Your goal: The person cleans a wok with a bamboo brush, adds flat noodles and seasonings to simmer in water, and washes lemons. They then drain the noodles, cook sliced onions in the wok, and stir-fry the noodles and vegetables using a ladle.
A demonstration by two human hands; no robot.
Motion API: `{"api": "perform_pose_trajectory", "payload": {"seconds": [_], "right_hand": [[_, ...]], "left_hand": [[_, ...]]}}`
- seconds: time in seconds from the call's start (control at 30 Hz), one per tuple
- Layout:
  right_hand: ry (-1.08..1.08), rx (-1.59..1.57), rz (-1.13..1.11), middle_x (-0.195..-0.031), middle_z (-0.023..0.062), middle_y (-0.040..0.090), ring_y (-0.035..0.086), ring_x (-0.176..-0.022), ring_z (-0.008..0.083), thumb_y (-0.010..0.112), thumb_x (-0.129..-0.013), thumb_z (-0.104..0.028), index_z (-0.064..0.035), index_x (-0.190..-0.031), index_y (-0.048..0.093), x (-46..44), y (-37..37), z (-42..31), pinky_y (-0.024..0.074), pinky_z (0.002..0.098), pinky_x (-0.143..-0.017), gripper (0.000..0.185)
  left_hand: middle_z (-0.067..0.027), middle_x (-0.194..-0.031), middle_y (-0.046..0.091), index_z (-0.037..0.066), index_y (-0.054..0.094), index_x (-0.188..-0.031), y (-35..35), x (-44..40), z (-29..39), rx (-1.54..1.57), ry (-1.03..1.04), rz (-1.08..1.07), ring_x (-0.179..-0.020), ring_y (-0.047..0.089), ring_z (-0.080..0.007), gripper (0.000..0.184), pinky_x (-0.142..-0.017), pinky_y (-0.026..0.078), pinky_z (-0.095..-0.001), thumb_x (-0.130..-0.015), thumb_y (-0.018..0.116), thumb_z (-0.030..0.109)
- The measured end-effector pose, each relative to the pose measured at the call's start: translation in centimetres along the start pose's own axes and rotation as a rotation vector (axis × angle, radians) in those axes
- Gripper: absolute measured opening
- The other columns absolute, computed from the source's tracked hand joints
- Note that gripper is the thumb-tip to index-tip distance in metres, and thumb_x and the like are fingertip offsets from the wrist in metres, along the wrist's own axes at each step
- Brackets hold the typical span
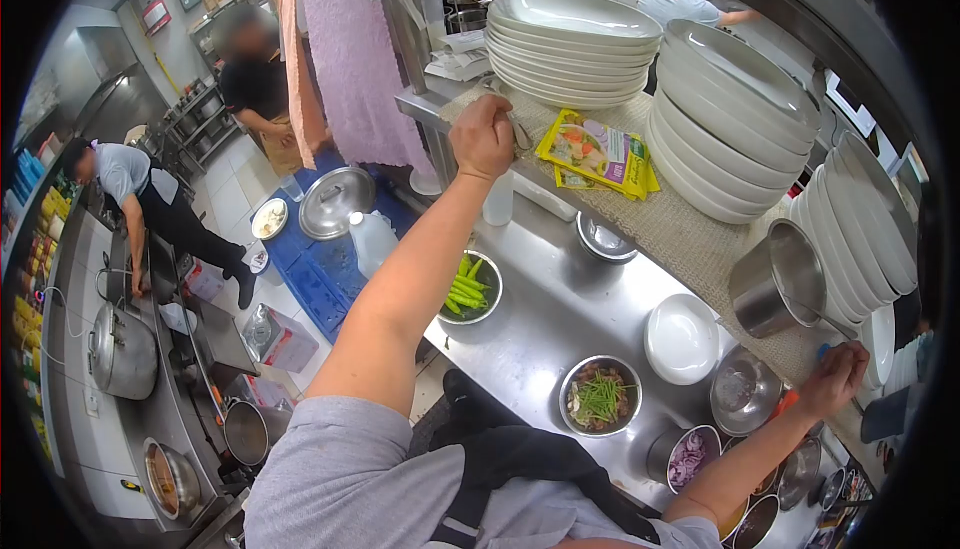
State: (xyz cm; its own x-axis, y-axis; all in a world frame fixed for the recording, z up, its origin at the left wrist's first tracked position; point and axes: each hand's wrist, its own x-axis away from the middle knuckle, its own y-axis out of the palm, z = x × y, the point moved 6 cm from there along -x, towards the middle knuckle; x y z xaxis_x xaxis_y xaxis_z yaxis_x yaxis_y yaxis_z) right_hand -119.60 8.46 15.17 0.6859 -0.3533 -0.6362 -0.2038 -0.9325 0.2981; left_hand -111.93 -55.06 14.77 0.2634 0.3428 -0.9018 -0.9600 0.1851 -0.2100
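My left hand is raised to the near left corner of the cloth-covered shelf, its fingers curled at the shelf edge. Farther along that edge, my right hand is closed beside a metal pot; a small blue bit shows at its fingers, but what it holds is hidden. Yellow seasoning packets lie on the shelf to the right of my left hand. Behind them rises a stack of white oval plates, with deep white bowls alongside.
On the steel counter below are bowls of green chilies, chopped greens over meat and sliced red onion. White plates sit nearby. A blue table holds a lid and jug. Co-workers stand at left and back.
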Motion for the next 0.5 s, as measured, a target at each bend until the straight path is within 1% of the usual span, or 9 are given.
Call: {"api": "perform_pose_trajectory", "payload": {"seconds": [0.03,0.17,0.23,0.37,0.43,0.5], "right_hand": [[0.004,-0.083,-0.043,-0.065,-0.0006,0.036,0.03,-0.057,0.0069,0.048,-0.095,-0.006,0.0005,-0.097,0.054,-0.2,-0.4,0.6,0.0243,0.0235,-0.053,0.009],[-0.008,-0.108,-0.036,-0.065,-0.0005,0.035,0.03,-0.058,0.007,0.047,-0.094,-0.004,0.0003,-0.096,0.054,-0.1,0.1,0.3,0.0248,0.0238,-0.054,0.009],[0.0,-0.11,0.062,-0.065,-0.0008,0.035,0.029,-0.057,0.0066,0.047,-0.094,-0.004,0.0009,-0.099,0.054,0.0,0.1,-0.1,0.0238,0.0234,-0.053,0.01],[0.0,-0.094,0.038,-0.064,-0.0018,0.033,0.027,-0.055,0.0058,0.048,-0.095,-0.005,0.0018,-0.105,0.052,-0.2,-0.3,-0.2,0.0217,0.0228,-0.05,0.013],[-0.052,0.028,0.059,-0.063,-0.003,0.032,0.025,-0.053,0.0053,0.048,-0.095,-0.006,0.0024,-0.11,0.051,0.1,0.2,-0.9,0.0196,0.0225,-0.048,0.018],[-0.025,-0.029,0.072,-0.062,-0.0033,0.031,0.024,-0.052,0.0053,0.048,-0.095,-0.006,0.0023,-0.111,0.051,0.0,0.2,-0.9,0.0194,0.0226,-0.047,0.018]], "left_hand": [[-0.0118,-0.076,0.062,0.009,0.062,-0.081,0.0,0.0,0.0,0.0,0.002,0.001,-0.074,0.061,-0.0338,0.013,-0.066,0.047,-0.0432,-0.077,0.05,0.011],[-0.0121,-0.075,0.061,0.008,0.062,-0.081,-0.1,-0.1,0.1,0.005,0.005,0.002,-0.073,0.061,-0.034,0.013,-0.067,0.047,-0.0432,-0.077,0.05,0.011],[-0.0122,-0.076,0.061,0.008,0.062,-0.081,-0.1,0.0,0.1,0.001,0.003,0.002,-0.074,0.061,-0.034,0.013,-0.067,0.047,-0.0432,-0.077,0.05,0.011],[-0.0121,-0.076,0.062,0.008,0.062,-0.081,-0.1,0.0,0.1,0.002,0.002,0.002,-0.074,0.061,-0.034,0.013,-0.067,0.047,-0.0432,-0.077,0.05,0.011],[-0.012,-0.077,0.062,0.008,0.062,-0.081,-0.1,0.0,0.2,0.005,0.003,0.002,-0.074,0.061,-0.0339,0.013,-0.067,0.048,-0.0432,-0.077,0.05,0.011],[-0.0115,-0.077,0.062,0.008,0.062,-0.082,-0.1,-0.1,0.1,0.012,-0.015,-0.012,-0.074,0.061,-0.0338,0.013,-0.066,0.047,-0.0429,-0.077,0.05,0.011]]}}
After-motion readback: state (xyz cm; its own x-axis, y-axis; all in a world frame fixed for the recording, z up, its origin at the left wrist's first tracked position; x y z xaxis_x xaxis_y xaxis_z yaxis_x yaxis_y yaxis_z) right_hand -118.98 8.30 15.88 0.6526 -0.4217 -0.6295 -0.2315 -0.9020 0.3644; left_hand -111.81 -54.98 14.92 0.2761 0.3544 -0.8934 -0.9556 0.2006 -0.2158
